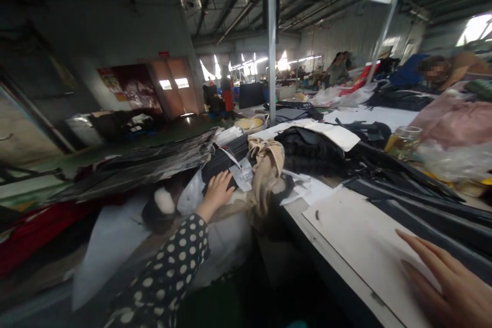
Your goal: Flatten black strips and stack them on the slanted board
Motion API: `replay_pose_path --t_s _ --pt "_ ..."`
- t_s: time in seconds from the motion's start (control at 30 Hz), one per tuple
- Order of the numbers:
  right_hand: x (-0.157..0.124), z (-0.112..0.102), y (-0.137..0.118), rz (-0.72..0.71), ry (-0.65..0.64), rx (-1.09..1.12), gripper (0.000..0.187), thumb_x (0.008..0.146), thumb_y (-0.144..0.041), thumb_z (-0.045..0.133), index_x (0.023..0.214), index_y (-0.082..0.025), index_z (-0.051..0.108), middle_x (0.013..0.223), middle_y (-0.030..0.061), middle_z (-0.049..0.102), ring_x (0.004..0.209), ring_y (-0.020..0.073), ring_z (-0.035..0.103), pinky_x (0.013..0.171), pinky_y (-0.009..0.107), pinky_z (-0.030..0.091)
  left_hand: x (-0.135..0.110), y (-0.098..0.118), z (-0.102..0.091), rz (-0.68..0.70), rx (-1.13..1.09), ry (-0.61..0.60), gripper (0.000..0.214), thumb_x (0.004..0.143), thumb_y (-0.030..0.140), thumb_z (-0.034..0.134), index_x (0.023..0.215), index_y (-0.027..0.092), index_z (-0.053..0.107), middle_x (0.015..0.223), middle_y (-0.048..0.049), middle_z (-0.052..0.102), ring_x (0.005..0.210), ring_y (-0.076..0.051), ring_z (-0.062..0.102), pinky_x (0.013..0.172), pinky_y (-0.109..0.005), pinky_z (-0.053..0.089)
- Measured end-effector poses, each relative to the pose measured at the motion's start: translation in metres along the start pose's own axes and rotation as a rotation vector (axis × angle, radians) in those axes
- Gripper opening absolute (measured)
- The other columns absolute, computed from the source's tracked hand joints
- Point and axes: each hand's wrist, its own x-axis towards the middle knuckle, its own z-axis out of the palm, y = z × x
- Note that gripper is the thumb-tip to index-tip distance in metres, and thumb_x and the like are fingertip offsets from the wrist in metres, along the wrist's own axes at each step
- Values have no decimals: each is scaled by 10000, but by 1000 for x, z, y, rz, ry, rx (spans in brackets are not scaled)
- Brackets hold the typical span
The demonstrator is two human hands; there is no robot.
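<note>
Our right hand [453, 282] lies open, flat on the white sheet [369, 246] near the bench's front edge. Farther off, our left hand [217, 189] (fingers spread, gripping nothing) touches the dark fabric bundle [226, 159] beyond the bench's left edge; it looks soft and floppy, best gathered underneath.

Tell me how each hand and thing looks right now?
left hand: reaching out, fingers on the dark folded cloth
dark folded cloth: stacked, paper tag on top
paper tag: lying crumpled
right hand: flat, open on the white sheet
white sheet: lying flat
glass jar: upright
</note>
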Motion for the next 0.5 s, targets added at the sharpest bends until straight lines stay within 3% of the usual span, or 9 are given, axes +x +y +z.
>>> replay_pose_path --t_s 0.1,0.17,0.33,0.5 --pt "2 -3 -7 -20 -80 -84 516 784 -379 437 1253 -167 467 1132 180 558 962 316 570 818 438 464 -10 -2 11 -8 35 -5 486 807 267 449 1281 191 373 1376 -82 353 1274 -231 280 1050 -413 185" --pt "2 -7 -12 -35 -84 -126 488 792 -386 405 1199 -136 502 1108 155 576 963 290 573 826 421 474 -8 -3 11 -18 43 -12 469 816 281 432 1274 193 381 1369 -79 366 1256 -226 313 1038 -402 212" --pt "3 -12 -15 -25 -78 -196 470 809 -362 392 1222 -151 466 1136 128 563 946 249 583 815 387 478 2 -15 2 -83 60 -33 493 793 329 467 1240 129 413 1301 -134 441 1174 -256 418 956 -382 328" --pt "3 -14 -16 -29 -78 -180 460 806 -348 410 1223 -161 462 1144 118 562 971 241 572 840 386 464 -1 -17 3 -115 86 -45 446 806 318 455 1214 139 433 1279 -130 466 1170 -253 417 950 -388 324"
